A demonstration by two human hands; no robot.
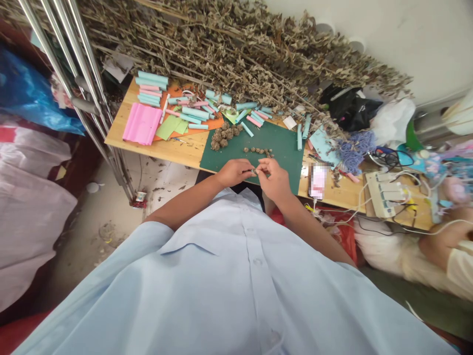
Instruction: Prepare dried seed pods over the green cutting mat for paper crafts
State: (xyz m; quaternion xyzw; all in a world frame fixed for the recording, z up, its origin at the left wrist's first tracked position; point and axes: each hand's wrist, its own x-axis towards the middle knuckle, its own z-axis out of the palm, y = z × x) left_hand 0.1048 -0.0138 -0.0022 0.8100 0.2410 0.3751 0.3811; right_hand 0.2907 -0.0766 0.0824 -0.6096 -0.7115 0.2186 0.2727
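Note:
My left hand [234, 172] and my right hand [274, 178] meet above the near edge of a green cutting mat [283, 143]. Both are closed, with fingertips pinching at one small dark bit [254, 170] between them. It is too small to name. Just beyond my fingers lies a short row of little brown balls [258, 151] of dried plant matter. A heap of larger brown balls [223, 135] sits at the mat's back left.
Blue and pink paper rolls [194, 114] and a pink paper stack [142, 123] cover the wooden table [166, 154]. Dried leafy stalks [221, 49] lie behind. To the right are a phone [318, 181], purple yarn [354, 148], a power strip [386, 194] and another person's arm [443, 236].

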